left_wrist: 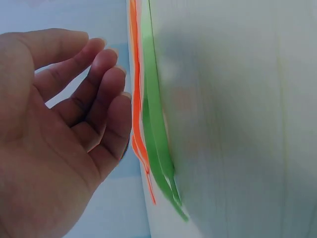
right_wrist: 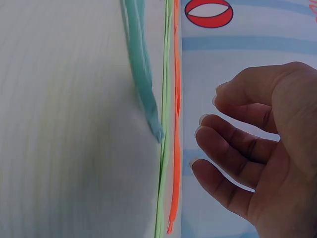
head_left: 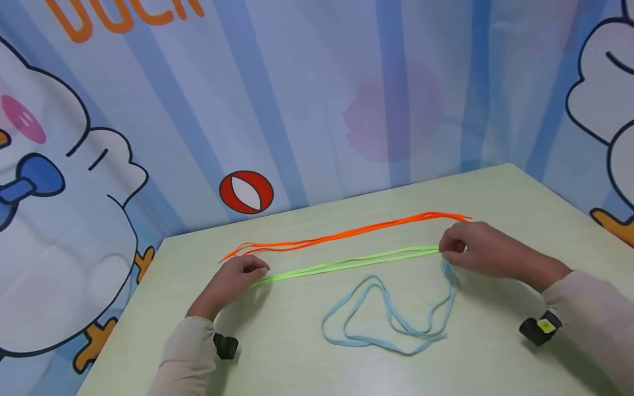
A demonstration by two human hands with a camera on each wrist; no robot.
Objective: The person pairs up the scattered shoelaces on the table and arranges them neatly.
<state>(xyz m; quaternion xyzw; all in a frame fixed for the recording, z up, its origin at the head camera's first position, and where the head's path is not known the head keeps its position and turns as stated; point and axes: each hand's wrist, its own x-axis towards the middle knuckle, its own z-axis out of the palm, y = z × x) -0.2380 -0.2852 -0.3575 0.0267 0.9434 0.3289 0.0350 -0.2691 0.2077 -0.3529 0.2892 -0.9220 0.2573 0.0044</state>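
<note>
Green lace [head_left: 322, 269] lies stretched along the counter [head_left: 277, 341], between orange lace [head_left: 342, 236] and loosely looped blue lace [head_left: 418, 333] (closest to the viewer). A person's left hand [head_left: 231, 281] and right hand [head_left: 487, 250] are by its ends, each grip loosely parted and empty.

My left hand [head_left: 233, 278] and my right hand [head_left: 475, 250] make two hands in play! Below, three colours of lace: one orange bundle [head_left: 342, 235], one green bundle [head_left: 297, 273], one blue bundle [head_left: 420, 333]. One lace doubled or several apiece? I can't call it! Two sleeves, left sleeve [head_left: 185, 352] and right sleeve [head_left: 589, 316], and two black devices, left device [head_left: 225, 346] and right device [head_left: 537, 329]. One table [head_left: 277, 341], and behind it one printed red-and-white ball [head_left: 246, 191]!
</note>
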